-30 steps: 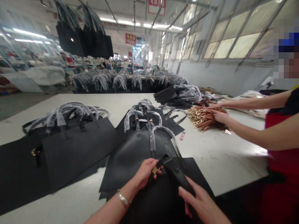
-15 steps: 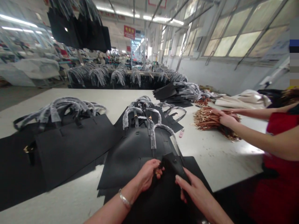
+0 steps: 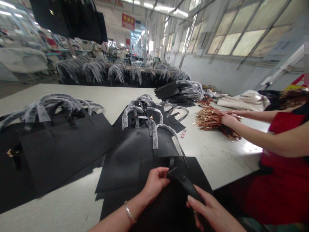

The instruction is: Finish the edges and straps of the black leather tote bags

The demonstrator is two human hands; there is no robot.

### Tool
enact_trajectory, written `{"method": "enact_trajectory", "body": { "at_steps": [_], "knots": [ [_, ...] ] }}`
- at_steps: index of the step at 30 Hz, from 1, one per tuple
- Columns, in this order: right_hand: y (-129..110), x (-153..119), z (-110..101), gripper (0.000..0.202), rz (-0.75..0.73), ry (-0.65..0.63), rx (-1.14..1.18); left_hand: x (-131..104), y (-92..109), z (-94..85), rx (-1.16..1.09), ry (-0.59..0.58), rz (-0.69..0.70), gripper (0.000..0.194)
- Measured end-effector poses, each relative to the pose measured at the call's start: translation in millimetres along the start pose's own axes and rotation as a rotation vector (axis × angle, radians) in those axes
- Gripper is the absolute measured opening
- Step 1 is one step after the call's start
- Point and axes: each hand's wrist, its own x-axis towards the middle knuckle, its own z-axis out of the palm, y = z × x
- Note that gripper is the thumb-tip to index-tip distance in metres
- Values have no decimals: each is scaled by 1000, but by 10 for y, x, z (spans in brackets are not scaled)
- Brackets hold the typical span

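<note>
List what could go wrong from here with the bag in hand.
Left hand appears to pinch a slim strap by its end; it might slip.
Bracelet on that wrist is close to the black bag; it could scratch it.
Stacked bags beneath lie unevenly; a tug could shift them.

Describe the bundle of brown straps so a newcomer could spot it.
On the white table, look right, to the co-worker's hands. They are on the brown straps. Colour and a cluster of gold clips set these apart from the black bags; their larger heap, from the brown pile behind.
</note>
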Motion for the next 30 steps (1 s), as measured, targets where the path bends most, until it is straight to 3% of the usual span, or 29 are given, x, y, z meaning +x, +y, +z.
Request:
{"method": "enact_trajectory", "body": {
  "at_steps": [6, 11, 15, 17, 20, 22, 26, 30],
  "knots": [
    [-59, 160, 1, 68, -108, 167, 0, 7, 0, 6, 76, -14, 43, 42],
    [-16, 123, 67, 66, -88, 54, -5, 31, -90, 19, 182, 7, 70, 40],
    [-13, 175, 19, 70, -145, 275, -18, 32, -67, -79, 309, 0, 90, 42],
    [9, 165, -87, 72, -140, 353, -21, 19, 33, -198, 535, 80, 158, 44],
    [121, 83, -266, 68, -108, 404, 23, 3, 249, -384, 1082, 273, 287, 49],
    [239, 14, -348, 63, -69, 459, 60, 10, 381, -466, 1381, 336, 261, 49],
    [511, -80, -408, 67, -30, 544, 98, 102, 515, -549, 1573, 276, 161, 45],
    [722, -145, -392, 82, -19, 561, 191, 232, 574, -617, 1390, 121, 99, 35]
  ]
}}
